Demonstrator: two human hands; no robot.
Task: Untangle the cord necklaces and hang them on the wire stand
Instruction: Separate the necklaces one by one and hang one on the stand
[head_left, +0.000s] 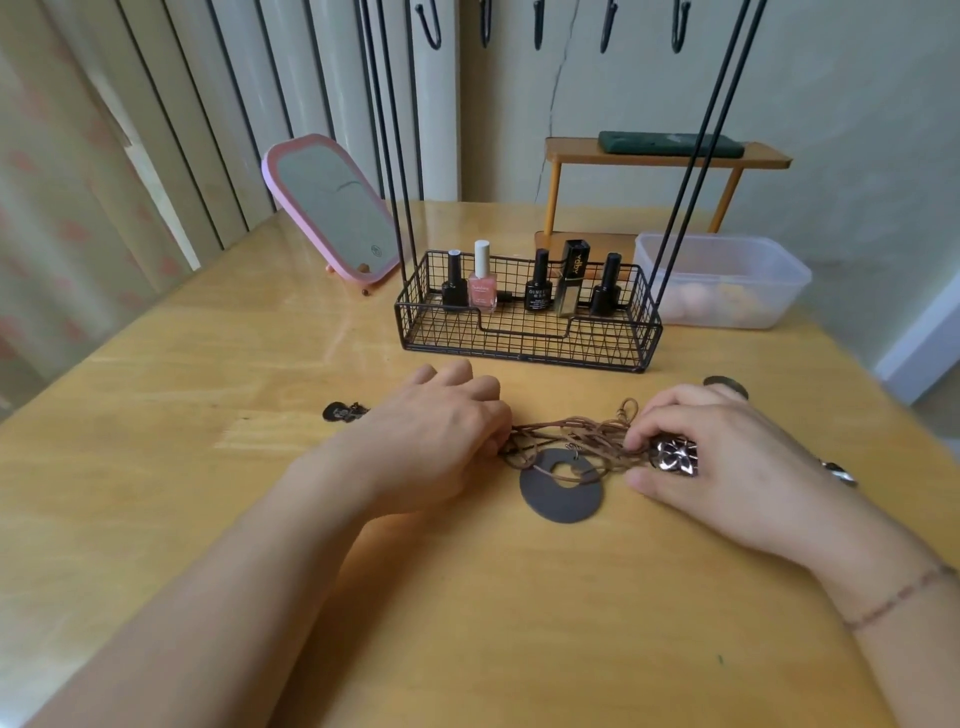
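A tangle of brown cord necklaces (571, 436) lies on the wooden table (208, 364) between my hands. A grey ring-shaped pendant (550, 499) lies flat just in front of the tangle. My left hand (441, 431) grips the cords at their left end, fingers curled under. My right hand (717, 457) pinches the cords at the right end, beside a shiny metal flower pendant (675, 456). The black wire stand (524, 332) rises behind the tangle; its hooks (431, 26) show along the top edge. A dark pendant (343, 412) lies left of my left wrist.
The stand's basket holds several nail polish bottles (483, 283). A pink mirror (332, 208) leans at back left. A clear plastic box (727, 280) and an orange shelf (665, 156) stand at back right. A round dark pendant (726, 387) and a silver piece (839, 473) lie by my right hand.
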